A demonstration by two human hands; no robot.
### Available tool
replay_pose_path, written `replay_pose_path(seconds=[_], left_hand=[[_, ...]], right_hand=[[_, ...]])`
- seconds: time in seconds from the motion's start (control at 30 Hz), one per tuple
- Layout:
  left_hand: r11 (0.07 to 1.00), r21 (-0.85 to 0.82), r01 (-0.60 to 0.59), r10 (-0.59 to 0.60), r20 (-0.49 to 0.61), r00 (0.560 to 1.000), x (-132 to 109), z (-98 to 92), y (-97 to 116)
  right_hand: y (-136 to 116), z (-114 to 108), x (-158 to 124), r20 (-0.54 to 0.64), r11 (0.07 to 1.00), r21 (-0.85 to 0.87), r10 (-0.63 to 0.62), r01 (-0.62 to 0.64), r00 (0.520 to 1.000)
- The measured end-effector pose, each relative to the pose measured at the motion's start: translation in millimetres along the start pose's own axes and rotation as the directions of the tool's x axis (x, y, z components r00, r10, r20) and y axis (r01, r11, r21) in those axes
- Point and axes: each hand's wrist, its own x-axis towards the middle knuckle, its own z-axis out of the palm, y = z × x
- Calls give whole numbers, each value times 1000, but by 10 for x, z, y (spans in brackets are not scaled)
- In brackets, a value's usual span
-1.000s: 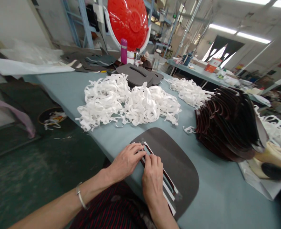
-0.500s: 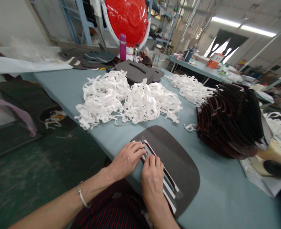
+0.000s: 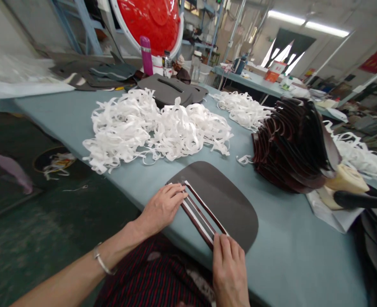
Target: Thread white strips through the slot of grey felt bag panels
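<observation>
A dark grey panel (image 3: pixel 227 196) with rounded corners lies flat near the table's front edge. Along its near side runs a long slot (image 3: pixel 204 207) with brown edges, flanked by white tape strips (image 3: pixel 196 214). The fingers of my left hand (image 3: pixel 161 209) are curled together over the upper left end of the strips, gripping the panel's edge there. At the opposite end, my right hand (image 3: pixel 229 264) has its fingers bent and held together on the panel, covering that end of the slot. Both thumbs are mostly hidden.
Heaped white tape (image 3: pixel 182 132) lies beyond the panel. A stack of dark brown pieces (image 3: pixel 291 145) stands to the right, beside a yellow roll (image 3: pixel 351 181). Similar slotted grey panels (image 3: pixel 166 89), a purple bottle (image 3: pixel 146 55) and a red fan (image 3: pixel 150 25) are at the back.
My right hand has slid along the slot toward its lower right end, uncovering the middle of the strips. My left hand stays at the upper end. The view has shifted slightly right.
</observation>
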Motion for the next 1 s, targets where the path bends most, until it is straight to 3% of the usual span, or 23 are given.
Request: replay_pose_path(seconds=[0.1,0.4,0.73,0.83,1.0], left_hand=[[1000,4,2,-2,10,1000,-1,25,-12],[1000,-10,-17,17,40,999,4,42,-20],[999,32,-29,27,67,997,32,18,-37],[996,71,-45,40,73,997,32,15,160],[973,-16,-231,229,201,952,-54,136,671]], right_hand=[[94,-51,-152,23,998,61,-6,4,1000],[129,-81,-235,16,940,295,172,-169,985],[146,-14,-247,-58,895,419,195,-153,979],[145,-10,-209,-44,913,383,168,-139,985],[157,21,-179,-46,954,289,93,-76,995]])
